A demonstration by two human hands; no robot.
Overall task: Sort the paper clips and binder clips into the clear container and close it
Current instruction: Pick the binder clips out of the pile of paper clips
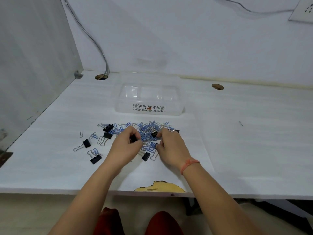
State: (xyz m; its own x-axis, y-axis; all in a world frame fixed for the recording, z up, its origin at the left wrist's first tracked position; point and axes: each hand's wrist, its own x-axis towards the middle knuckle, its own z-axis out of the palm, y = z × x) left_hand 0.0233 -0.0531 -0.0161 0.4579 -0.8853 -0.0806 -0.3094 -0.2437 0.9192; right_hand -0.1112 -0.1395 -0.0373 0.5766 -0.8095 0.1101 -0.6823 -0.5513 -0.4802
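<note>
I see my left hand curled, fingers pinched on a black binder clip. My right hand pinches another binder clip at its fingertips; a further clip under its thumb is mostly hidden. Both hands rest in the paper clips heaped mid-counter. At twelve o'clock beyond, the clear container sits lidded; I can't make out contents.

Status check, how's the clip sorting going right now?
Left hand pinching a black binder clip; right hand on another. Clip pile unsorted. Clear container closed, empty.
</note>
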